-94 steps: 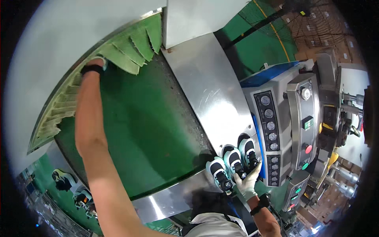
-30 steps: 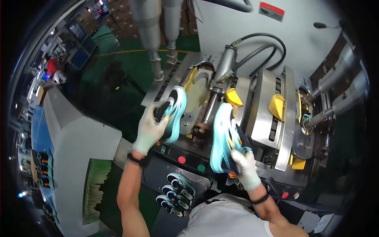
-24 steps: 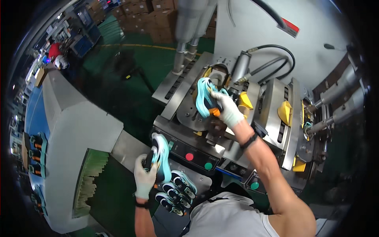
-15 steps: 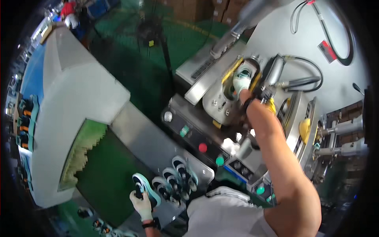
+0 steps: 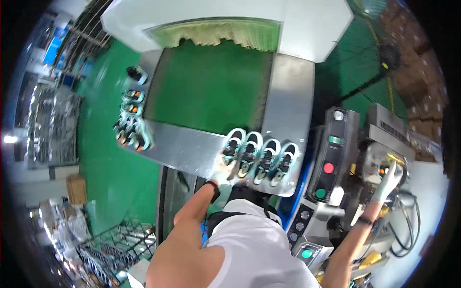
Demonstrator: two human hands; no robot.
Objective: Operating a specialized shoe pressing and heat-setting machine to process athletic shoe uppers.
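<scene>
My left hand (image 5: 223,170), in a pale glove, is closed on the heel end of a black, white and mint sneaker (image 5: 233,143). That sneaker is leftmost in a tight row of several matching sneakers (image 5: 266,158) on the metal ledge (image 5: 192,149). Far to the right, my gloved right hand (image 5: 391,181) reaches into the metal cradle of a pressing machine (image 5: 377,156). Its fingers are blurred and partly hidden there, so I cannot make out whether they hold anything. Bits of orange show beside them.
A green conveyor belt (image 5: 211,86) runs under a white hood (image 5: 230,9) with a fringed curtain. More sneakers (image 5: 132,108) sit at the ledge's left end. A control panel (image 5: 331,153) with red and green buttons stands between ledge and machine. A wire rack (image 5: 117,249) is lower left.
My view has swung left toward the belt. The sneaker in my left hand has come from over the belt's edge to the row's left end. My right hand stays at the machine's cradle.
</scene>
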